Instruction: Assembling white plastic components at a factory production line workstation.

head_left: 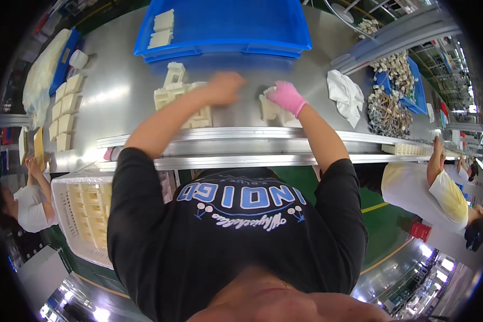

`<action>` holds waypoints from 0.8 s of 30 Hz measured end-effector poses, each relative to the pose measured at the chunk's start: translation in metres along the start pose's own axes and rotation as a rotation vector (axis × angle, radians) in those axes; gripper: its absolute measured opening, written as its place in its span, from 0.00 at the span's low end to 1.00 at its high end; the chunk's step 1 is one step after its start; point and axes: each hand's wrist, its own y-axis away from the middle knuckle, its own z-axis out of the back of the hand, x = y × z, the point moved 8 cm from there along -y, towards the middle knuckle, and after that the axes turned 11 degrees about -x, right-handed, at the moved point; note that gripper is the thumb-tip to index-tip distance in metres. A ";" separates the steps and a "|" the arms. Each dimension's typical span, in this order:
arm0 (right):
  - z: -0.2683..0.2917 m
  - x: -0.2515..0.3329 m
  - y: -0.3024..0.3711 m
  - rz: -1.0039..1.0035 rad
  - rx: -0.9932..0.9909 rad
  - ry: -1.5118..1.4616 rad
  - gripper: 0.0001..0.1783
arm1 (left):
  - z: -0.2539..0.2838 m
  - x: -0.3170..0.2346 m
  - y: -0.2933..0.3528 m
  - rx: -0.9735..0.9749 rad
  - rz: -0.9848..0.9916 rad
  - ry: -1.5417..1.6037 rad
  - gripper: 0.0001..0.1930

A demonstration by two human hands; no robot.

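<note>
My left hand (226,88) is bare and smeared by motion above the metal bench, so its fingers cannot be made out. Under and beside my left forearm sits a group of cream plastic parts (169,96), blocky with openings in them; the arm hides some of these. A pink glove covers my right hand (287,99), whose fingers are closed on a cream plastic part (268,109) at the bench's near side. The glove hides some of that part, and whether it is one piece or more I cannot tell.
A blue tray (220,47) with a few cream parts stands ahead. Stacked cream blocks (65,110) are at left, a white cloth (345,96) and piled wired parts (389,112) at right. Metal rails (225,134) edge the bench. A white basket (80,241) stands lower left. Other people work on both sides.
</note>
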 end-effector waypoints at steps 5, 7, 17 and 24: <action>-0.006 -0.065 -0.016 -0.075 -0.006 0.111 0.27 | 0.024 0.078 0.042 -0.013 0.230 -0.261 0.22; -0.017 -0.075 -0.019 -0.044 0.003 0.173 0.28 | -0.003 0.097 0.053 0.176 0.283 -0.263 0.17; 0.039 -0.044 0.034 -0.254 0.054 0.234 0.39 | 0.067 0.068 0.044 -0.317 0.500 0.446 0.15; 0.026 -0.053 0.048 -0.226 0.103 0.294 0.29 | 0.057 0.008 0.022 -0.363 0.521 0.968 0.19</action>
